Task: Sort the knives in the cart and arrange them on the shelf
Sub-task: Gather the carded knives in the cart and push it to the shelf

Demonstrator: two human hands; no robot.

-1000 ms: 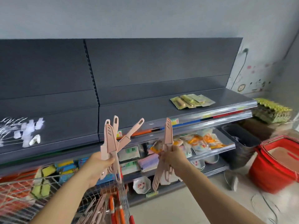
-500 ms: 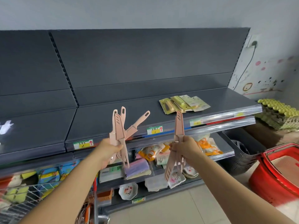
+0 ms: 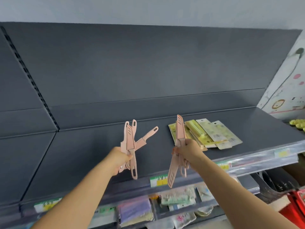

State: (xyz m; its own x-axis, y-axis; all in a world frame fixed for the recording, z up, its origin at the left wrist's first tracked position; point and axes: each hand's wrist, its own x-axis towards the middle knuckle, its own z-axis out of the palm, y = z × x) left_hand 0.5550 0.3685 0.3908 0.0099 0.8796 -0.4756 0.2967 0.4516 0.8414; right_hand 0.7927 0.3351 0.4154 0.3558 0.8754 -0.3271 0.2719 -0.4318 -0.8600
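Stock in hand, two lots, was held over the dark shelf. The left grip was curled tight round the left bundle of pink sheathed knives, fanned, long axes near upright with one handle splayed up to the right; the right grip was curled round the right bundle, long axis near upright, one tip up, one down past the shelf's front edge. The yellow packets lay just behind and right of the right grip, bare shelf ahead of the left; each bundle probably had to turn flat before laying

Packets on shelf, right, behind knives.
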